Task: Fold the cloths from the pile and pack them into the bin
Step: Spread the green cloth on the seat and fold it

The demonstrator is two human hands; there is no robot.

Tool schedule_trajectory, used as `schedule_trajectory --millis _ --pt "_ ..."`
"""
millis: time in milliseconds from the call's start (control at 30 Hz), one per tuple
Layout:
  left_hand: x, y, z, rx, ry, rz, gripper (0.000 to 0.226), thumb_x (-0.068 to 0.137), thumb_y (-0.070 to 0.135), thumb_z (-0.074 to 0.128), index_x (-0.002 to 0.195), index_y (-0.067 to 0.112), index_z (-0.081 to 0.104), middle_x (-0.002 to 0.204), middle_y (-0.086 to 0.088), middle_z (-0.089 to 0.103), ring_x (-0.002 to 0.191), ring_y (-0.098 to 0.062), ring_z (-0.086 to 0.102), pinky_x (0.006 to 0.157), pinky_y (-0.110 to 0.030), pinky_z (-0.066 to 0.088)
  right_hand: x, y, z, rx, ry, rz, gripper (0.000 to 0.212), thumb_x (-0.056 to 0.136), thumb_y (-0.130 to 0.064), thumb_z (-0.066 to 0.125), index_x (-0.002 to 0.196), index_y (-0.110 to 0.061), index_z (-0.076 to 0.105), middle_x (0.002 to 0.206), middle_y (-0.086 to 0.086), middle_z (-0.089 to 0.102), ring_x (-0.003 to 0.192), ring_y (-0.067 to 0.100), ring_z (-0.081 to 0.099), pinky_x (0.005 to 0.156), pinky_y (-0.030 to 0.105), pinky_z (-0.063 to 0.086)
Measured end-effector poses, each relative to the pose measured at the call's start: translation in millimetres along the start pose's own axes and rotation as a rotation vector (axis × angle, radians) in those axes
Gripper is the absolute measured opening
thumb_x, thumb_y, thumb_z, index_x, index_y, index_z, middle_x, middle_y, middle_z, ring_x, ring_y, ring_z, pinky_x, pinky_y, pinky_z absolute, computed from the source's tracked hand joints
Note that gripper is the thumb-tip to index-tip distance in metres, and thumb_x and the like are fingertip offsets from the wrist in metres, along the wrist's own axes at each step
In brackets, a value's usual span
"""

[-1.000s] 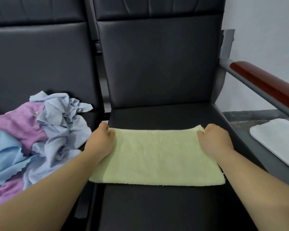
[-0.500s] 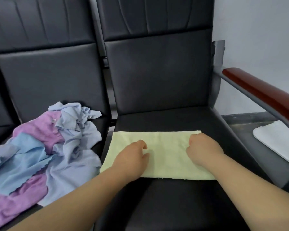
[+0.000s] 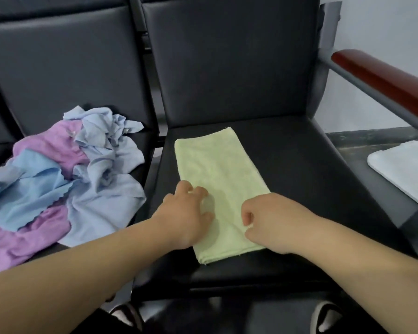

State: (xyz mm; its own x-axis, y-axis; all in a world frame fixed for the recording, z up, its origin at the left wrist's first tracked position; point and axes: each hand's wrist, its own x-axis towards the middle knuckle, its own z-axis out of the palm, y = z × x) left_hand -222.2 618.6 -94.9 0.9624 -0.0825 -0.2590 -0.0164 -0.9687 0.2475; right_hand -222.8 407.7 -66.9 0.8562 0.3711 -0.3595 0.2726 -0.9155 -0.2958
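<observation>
Pins yellow-green cloth flat on chair seat with loose-fingered left hand, readying next fold; right hand curled, grasp unclear.

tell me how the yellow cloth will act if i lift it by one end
Probably floppy: the yellow cloth lies flat in soft folded layers, so lifted by one end it would likely droop and unfold. Likely light, being thin. On the smooth black seat it may slide if pushed.
</observation>
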Motion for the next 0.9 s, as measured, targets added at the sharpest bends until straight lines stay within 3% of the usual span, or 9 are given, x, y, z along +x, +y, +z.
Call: schedule_trajectory --millis 100,200,300,400,467,600,700,767,900 --pt "-28 2 -3 -0.404 -0.140 0.056 0.043 0.090 0.031 0.060 0.131 0.036 0.048 0.135 0.010 0.041 0.106 -0.012 0.057 0.092 -0.027 0.048 1 6 3 0.041 0.018 -0.043 0.015 0.088 -0.028 0.063 0.099 -0.038 0.061 0.104 -0.016 0.059 0.101 0.009 0.060 0.089 0.032 0.055" --pt "-48 -2 -2 -0.678 -0.224 0.097 0.048 0.068 0.015 0.062 0.110 0.036 0.057 0.100 0.004 0.066 0.067 -0.012 0.056 0.062 -0.031 0.047 4 11 3 0.101 -0.002 -0.050 0.024 0.084 -0.037 0.071 0.103 -0.041 0.059 0.112 -0.018 0.058 0.103 0.006 0.058 0.093 0.030 0.054" --pt "-54 -8 6 -0.583 -0.121 0.190 0.057 0.072 -0.004 0.063 0.110 0.039 0.059 0.085 0.025 0.063 0.062 -0.006 0.057 0.057 -0.021 0.046 3 10 2 0.140 -0.100 -0.050 0.052 0.073 -0.056 0.081 0.117 -0.045 0.055 0.122 -0.022 0.049 0.109 0.005 0.055 0.097 0.029 0.051" --pt "-49 -8 6 -0.436 0.153 0.256 0.036 0.080 0.005 0.073 0.096 0.036 0.066 0.079 0.013 0.063 0.070 -0.004 0.061 0.064 -0.015 0.046 2 2 6 0.076 -0.121 -0.046 0.070 0.069 -0.067 0.080 0.128 -0.044 0.050 0.125 -0.022 0.041 0.112 0.009 0.052 0.096 0.033 0.051" --pt "-45 -13 4 -0.477 0.230 0.254 0.016 0.088 0.018 0.073 0.087 0.031 0.064 0.074 0.008 0.064 0.067 -0.005 0.060 0.063 -0.018 0.046 4 -4 11 0.033 -0.025 -0.051 0.058 0.078 -0.060 0.075 0.127 -0.040 0.052 0.123 -0.018 0.043 0.111 0.010 0.049 0.093 0.033 0.051" --pt "-35 -27 -5 -0.614 0.240 0.171 0.016 0.099 0.029 0.060 0.085 0.026 0.054 0.065 0.002 0.062 0.058 -0.010 0.062 0.060 -0.032 0.052 10 -5 10 -0.037 0.141 -0.001 0.029 0.090 -0.036 0.061 0.118 -0.030 0.058 0.112 -0.011 0.053 0.109 0.017 0.048 0.087 0.035 0.049" --pt "-27 -38 -11 -0.651 0.249 0.072 0.019 0.101 0.031 0.057 0.086 0.018 0.053 0.057 0.006 0.055 0.052 -0.010 0.050 0.055 -0.030 0.043 11 -7 7 -0.030 0.182 0.029 0.006 0.088 -0.025 0.057 0.091 -0.021 0.053 0.092 -0.008 0.055 0.089 0.020 0.056 0.069 0.035 0.049" --pt "-23 -42 -16 -0.699 0.227 0.039 0.023 0.099 0.031 0.060 0.084 0.015 0.053 0.054 0.010 0.049 0.052 -0.011 0.044 0.054 -0.031 0.037 13 -8 2 0.004 0.184 0.043 0.011 0.088 -0.021 0.055 0.080 -0.018 0.049 0.081 -0.005 0.055 0.073 0.017 0.054 0.057 0.032 0.040" --pt "-20 -48 -40 -0.992 -0.025 -0.127 0.018 0.095 0.022 0.062 0.084 0.011 0.052 0.052 0.003 0.037 0.039 -0.011 0.029 0.042 -0.018 0.022 19 -1 -17 0.513 0.004 0.105 0.020 0.086 -0.019 0.058 0.075 -0.003 0.054 0.073 0.000 0.049 0.066 0.018 0.043 0.057 0.031 0.033"
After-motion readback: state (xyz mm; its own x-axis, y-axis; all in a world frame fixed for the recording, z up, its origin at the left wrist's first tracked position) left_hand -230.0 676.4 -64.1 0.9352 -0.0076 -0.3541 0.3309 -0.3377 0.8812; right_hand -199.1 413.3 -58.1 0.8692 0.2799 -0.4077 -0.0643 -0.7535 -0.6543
